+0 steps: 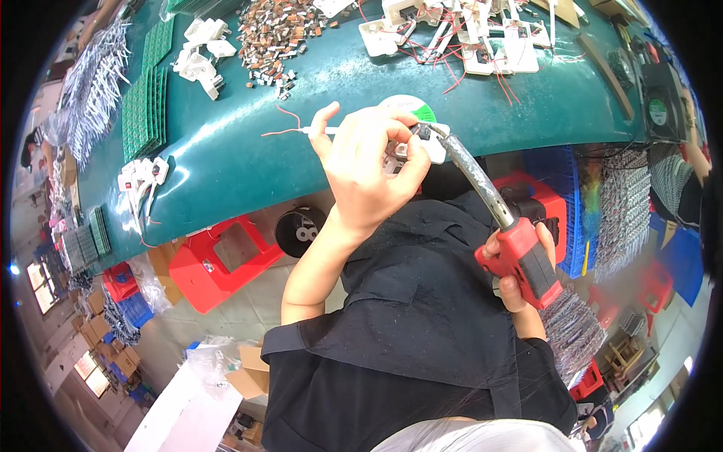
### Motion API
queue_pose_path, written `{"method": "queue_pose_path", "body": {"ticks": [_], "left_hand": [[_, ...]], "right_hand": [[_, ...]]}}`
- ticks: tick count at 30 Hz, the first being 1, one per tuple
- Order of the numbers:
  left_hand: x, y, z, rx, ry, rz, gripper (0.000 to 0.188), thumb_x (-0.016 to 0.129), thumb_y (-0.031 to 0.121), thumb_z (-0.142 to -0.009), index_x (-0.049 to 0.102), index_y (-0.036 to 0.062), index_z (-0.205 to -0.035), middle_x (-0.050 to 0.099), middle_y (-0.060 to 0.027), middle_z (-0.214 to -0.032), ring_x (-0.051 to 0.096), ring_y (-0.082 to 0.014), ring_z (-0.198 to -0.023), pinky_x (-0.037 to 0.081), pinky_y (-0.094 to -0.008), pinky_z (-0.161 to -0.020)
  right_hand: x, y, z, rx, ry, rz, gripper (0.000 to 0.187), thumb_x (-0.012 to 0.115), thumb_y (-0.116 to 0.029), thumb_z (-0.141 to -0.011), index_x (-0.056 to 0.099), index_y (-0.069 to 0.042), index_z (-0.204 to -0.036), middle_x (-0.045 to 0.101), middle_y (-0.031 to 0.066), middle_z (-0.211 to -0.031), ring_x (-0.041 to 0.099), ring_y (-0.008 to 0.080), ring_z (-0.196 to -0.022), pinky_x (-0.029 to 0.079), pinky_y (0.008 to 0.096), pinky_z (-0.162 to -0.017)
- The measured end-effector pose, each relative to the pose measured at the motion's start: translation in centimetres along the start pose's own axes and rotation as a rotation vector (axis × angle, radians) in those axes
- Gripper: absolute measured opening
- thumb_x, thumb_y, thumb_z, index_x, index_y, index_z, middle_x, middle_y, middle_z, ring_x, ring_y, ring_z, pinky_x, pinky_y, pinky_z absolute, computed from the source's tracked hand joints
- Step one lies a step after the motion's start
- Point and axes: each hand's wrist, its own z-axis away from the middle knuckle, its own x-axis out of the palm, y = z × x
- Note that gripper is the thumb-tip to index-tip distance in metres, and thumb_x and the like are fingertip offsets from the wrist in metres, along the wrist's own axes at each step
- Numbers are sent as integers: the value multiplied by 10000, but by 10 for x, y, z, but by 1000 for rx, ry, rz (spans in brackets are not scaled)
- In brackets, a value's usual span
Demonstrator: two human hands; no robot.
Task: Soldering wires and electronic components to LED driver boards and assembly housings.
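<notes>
My left hand [365, 173] is closed in a pinch at the near edge of the table, with its little finger raised. Between the fingers is a white plastic housing [434, 152], mostly covered by the hand; a small dark part shows at the fingertips. A thin red wire [288, 120] sticks out to the left of the hand. My right hand [512, 294] is wrapped round the red and black handle of a soldering iron [474, 177]. The iron slants up to the left, its tip close to the left fingertips; contact cannot be made out. Behind them lies a round reel with a green label [426, 113].
On the green table [226, 162] lie a heap of small brown and silver components [275, 34], white housings with red wires [489, 49], stacked green circuit boards [144, 113] and white parts [143, 177]. Below stand a red stool [218, 264] and a black bin [290, 233].
</notes>
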Motion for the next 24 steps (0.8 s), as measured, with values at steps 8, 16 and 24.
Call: {"method": "queue_pose_path", "body": {"ticks": [8, 16, 24], "left_hand": [[-1, 2, -3, -9, -9, -6, 170, 681, 62, -660, 531, 130, -700, 641, 33, -746, 596, -130, -700, 276, -423, -996], [-4, 5, -3, -59, -50, -12, 142, 689, 41, -669, 575, 121, -700, 672, 15, -763, 651, -141, -781, 260, -396, -1028], [-4, 6, -4, -66, -49, -19, 144, 683, 39, -670, 569, 121, -701, 671, 16, -760, 640, -137, -753, 264, -397, -1026]], "right_hand": [[1, 1, 0, -17, 29, 131, 719, 696, -189, -804, 338, 144, -1331, 678, 195, -882, 687, 284, -796, 528, 364, -774], [1, -1, -1, -10, 25, 188, 676, 696, -189, -798, 386, 151, -1293, 693, 171, -866, 695, 262, -791, 528, 343, -766], [1, -4, -2, 23, 31, 137, 684, 706, -181, -803, 377, 128, -1316, 687, 190, -904, 695, 259, -804, 535, 345, -762]]}}
